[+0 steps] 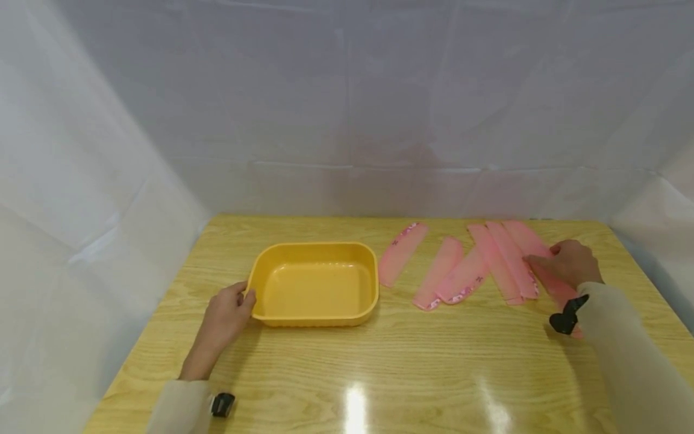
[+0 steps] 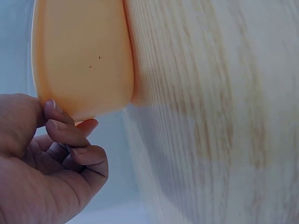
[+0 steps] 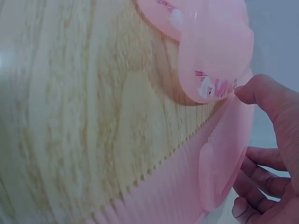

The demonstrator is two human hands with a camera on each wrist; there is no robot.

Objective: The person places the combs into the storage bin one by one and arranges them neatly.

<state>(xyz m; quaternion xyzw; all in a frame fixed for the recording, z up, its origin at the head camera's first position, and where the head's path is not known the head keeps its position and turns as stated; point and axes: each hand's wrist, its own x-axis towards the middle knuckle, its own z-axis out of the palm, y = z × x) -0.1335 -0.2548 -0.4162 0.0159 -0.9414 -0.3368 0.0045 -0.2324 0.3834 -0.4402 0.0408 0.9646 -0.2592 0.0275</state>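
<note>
Pale sheeting (image 1: 347,108) surrounds a glossy wood-grain table (image 1: 434,367) reflecting light.

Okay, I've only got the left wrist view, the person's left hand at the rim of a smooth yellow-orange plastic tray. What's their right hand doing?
Observer: The right hand is touching a group of flat, elongated, translucent pink plastic combs.
Operator: Where are those, compared with the tray?
Observer: They lie to the right of the yellow, rounded-rectangle plastic tray on the wood-grain table.
Operator: Anything on them?
Observer: Yes, some have a printed pattern near one end.
</note>
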